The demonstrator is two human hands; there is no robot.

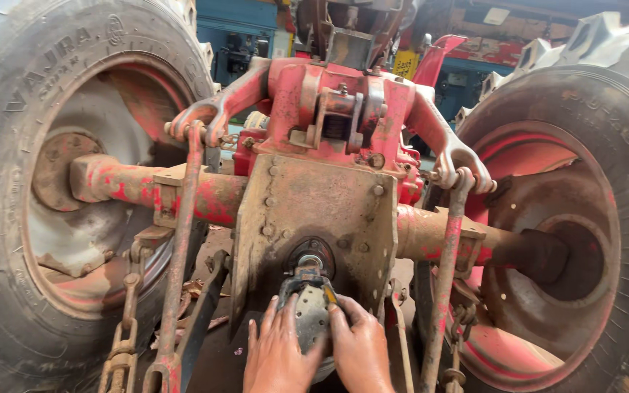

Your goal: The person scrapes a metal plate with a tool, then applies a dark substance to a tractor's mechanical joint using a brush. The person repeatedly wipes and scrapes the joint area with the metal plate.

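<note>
Grey metal fitting [311,314] sits low at the tractor's rear, against the shaft opening [310,256] in the grimy housing plate [314,211]. Left hand [277,353] and right hand [360,348] come up from below, palms inward, fingers curled snug around its two sides, each grip closed on it between the big tyres.
</note>
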